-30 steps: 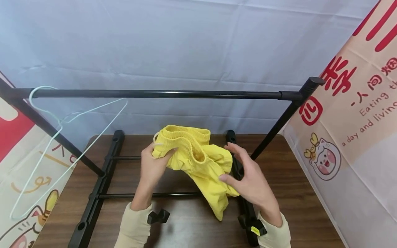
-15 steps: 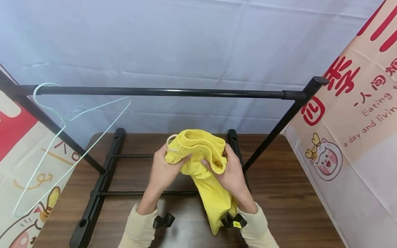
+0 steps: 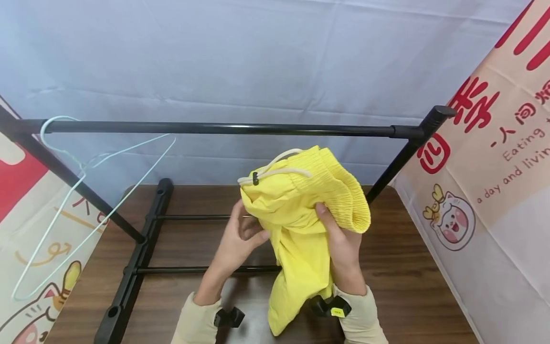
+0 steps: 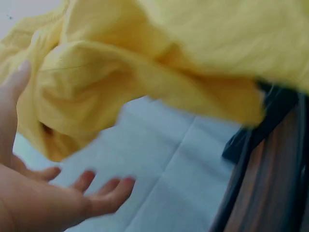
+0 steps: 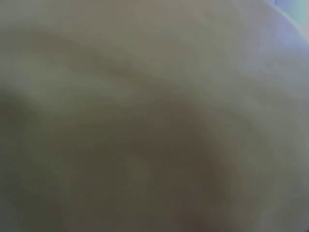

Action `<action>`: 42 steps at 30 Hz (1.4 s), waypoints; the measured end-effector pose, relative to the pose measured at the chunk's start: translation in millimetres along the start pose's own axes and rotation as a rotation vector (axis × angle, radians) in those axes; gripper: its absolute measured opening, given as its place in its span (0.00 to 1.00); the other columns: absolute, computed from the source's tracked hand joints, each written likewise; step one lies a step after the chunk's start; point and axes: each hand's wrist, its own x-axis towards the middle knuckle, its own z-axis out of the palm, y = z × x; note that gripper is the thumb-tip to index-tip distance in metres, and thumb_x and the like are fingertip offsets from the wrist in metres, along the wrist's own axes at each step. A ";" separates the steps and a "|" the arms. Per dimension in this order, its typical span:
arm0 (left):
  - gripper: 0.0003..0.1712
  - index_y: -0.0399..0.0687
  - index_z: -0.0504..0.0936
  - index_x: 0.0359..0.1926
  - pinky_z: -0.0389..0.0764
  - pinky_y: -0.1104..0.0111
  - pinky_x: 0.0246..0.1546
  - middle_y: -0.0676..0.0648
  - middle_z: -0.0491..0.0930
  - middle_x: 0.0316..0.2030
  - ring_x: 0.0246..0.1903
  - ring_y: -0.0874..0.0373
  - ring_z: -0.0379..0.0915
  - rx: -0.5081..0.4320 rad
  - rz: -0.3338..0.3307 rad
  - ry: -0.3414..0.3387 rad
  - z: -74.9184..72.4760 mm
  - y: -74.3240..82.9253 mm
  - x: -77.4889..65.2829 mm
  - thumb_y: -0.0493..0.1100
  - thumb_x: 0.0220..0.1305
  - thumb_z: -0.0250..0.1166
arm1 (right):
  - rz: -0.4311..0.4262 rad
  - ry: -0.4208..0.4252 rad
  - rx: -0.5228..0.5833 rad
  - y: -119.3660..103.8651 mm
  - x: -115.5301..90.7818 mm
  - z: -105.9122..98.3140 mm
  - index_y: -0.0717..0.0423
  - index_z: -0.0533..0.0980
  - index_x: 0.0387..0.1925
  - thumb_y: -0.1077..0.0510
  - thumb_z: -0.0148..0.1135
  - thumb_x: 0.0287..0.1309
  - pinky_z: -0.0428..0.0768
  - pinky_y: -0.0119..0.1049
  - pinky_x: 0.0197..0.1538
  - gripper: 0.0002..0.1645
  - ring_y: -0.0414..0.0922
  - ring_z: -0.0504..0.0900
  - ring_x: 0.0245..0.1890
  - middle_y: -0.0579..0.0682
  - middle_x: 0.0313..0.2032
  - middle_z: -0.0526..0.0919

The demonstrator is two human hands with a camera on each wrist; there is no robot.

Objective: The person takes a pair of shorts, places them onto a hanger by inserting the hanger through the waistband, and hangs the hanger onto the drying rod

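Head view first, and the right hand (image 3: 345,248) has the yellow garment (image 3: 296,210) in its grip, thumb pressed to the front, with the ribbed waistband (image 3: 343,188) flaring out just above that hand. The cloth hangs down between the two hands, its lower end near the right wrist! The left hand (image 3: 236,243) sits just beside it, loose, fingers softly bent with nothing in them; whether its thumb touches the cloth, I can't tell. Above the left hand, a pale cord (image 3: 281,171) runs through a small black toggle (image 3: 255,178). Well off to that hand's left, a pale hanger (image 3: 83,169) hooks over the black rail (image 3: 227,128), which stretches beyond both hands. Below them, the brown table (image 3: 408,267), and a thin crossbar (image 3: 185,270) passing behind the left wrist.

Over to the left wrist view: the left hand's fingers are spread and free, yellow folds right above them, a pale surface (image 4: 159,159) past the fingertips.

Right wrist view: all dim blur, too smeared to show the right hand's hold
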 end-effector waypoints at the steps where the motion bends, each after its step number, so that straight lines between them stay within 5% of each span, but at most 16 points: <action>1: 0.51 0.68 0.46 0.76 0.76 0.55 0.61 0.48 0.59 0.71 0.67 0.48 0.65 -0.048 -0.001 -0.050 2.0 -2.1 0.0 0.45 0.62 0.70 | 0.030 0.025 0.034 0.6 -1.1 -0.6 0.54 0.78 0.45 0.70 0.62 0.60 0.80 0.30 0.45 0.13 0.38 0.81 0.38 0.43 0.38 0.83; 5: 0.52 0.64 0.44 0.77 0.74 0.63 0.63 0.47 0.57 0.73 0.70 0.51 0.62 -0.228 0.008 -0.147 11.5 -7.5 1.1 0.52 0.62 0.69 | 0.127 0.048 0.183 5.1 -6.4 -0.2 0.54 0.76 0.48 0.68 0.60 0.62 0.80 0.31 0.48 0.14 0.39 0.81 0.40 0.44 0.39 0.82; 9: 0.42 0.58 0.56 0.71 0.75 0.70 0.59 0.52 0.68 0.63 0.61 0.61 0.69 -0.285 0.006 -0.096 20.0 -8.8 3.0 0.50 0.62 0.69 | 0.279 0.024 0.233 8.6 -13.7 -0.5 0.51 0.74 0.47 0.66 0.57 0.66 0.80 0.29 0.49 0.11 0.37 0.80 0.41 0.43 0.39 0.79; 14: 0.20 0.47 0.69 0.54 0.83 0.69 0.44 0.52 0.77 0.44 0.42 0.62 0.79 -0.307 -0.012 -0.026 21.9 -7.3 4.0 0.38 0.64 0.65 | 0.416 -0.046 0.129 14.5 -17.8 -9.7 0.49 0.67 0.58 0.59 0.56 0.69 0.77 0.27 0.56 0.18 0.35 0.78 0.49 0.41 0.47 0.76; 20: 0.19 0.46 0.69 0.54 0.85 0.67 0.40 0.49 0.78 0.42 0.39 0.59 0.82 -0.214 -0.011 0.113 4.3 -0.2 1.8 0.34 0.64 0.63 | 0.396 -0.039 0.116 22.5 -16.1 -29.8 0.61 0.59 0.70 0.59 0.49 0.73 0.80 0.30 0.56 0.28 0.40 0.78 0.55 0.52 0.58 0.73; 25: 0.23 0.48 0.67 0.58 0.85 0.68 0.42 0.49 0.76 0.46 0.44 0.59 0.80 -0.074 0.070 0.170 -15.1 8.0 -2.6 0.32 0.65 0.63 | 0.319 0.038 0.068 21.3 -10.4 -46.5 0.69 0.58 0.68 0.59 0.50 0.72 0.78 0.41 0.63 0.29 0.54 0.74 0.63 0.68 0.64 0.66; 28: 0.24 0.48 0.66 0.60 0.85 0.67 0.42 0.50 0.76 0.47 0.43 0.57 0.81 0.010 0.104 0.181 -21.2 12.8 -3.8 0.33 0.65 0.64 | 0.235 0.028 0.000 18.9 -10.6 -52.0 0.72 0.61 0.64 0.62 0.52 0.70 0.76 0.41 0.65 0.26 0.55 0.74 0.63 0.66 0.61 0.71; 31: 0.24 0.45 0.68 0.59 0.85 0.66 0.39 0.50 0.77 0.46 0.41 0.57 0.81 0.085 0.123 0.189 -22.9 17.0 -4.9 0.34 0.64 0.65 | 0.110 -0.077 -0.066 18.4 -13.2 -49.7 0.74 0.63 0.62 0.68 0.57 0.65 0.76 0.41 0.65 0.27 0.55 0.74 0.63 0.67 0.59 0.74; 34: 0.24 0.44 0.68 0.58 0.85 0.65 0.37 0.49 0.77 0.45 0.40 0.57 0.81 0.123 0.135 0.169 -21.9 21.7 -5.6 0.34 0.64 0.66 | 0.031 -0.240 -0.159 21.3 -15.4 -41.4 0.71 0.60 0.67 0.67 0.68 0.57 0.71 0.43 0.69 0.40 0.55 0.69 0.68 0.66 0.64 0.70; 39: 0.24 0.46 0.69 0.59 0.86 0.62 0.37 0.47 0.77 0.46 0.40 0.55 0.81 0.111 0.137 0.078 -15.5 26.1 -6.0 0.34 0.63 0.66 | 0.119 -0.479 -0.520 27.2 -20.4 -22.8 0.47 0.39 0.78 0.46 0.85 0.32 0.59 0.50 0.75 0.81 0.45 0.48 0.78 0.45 0.79 0.45; 42: 0.24 0.47 0.71 0.58 0.86 0.62 0.37 0.47 0.78 0.46 0.41 0.54 0.81 0.119 0.140 0.027 -12.3 25.4 -6.9 0.34 0.63 0.66 | 0.165 -0.556 -0.647 30.9 -22.2 -14.1 0.39 0.29 0.77 0.40 0.86 0.24 0.58 0.55 0.74 0.91 0.43 0.47 0.78 0.41 0.79 0.38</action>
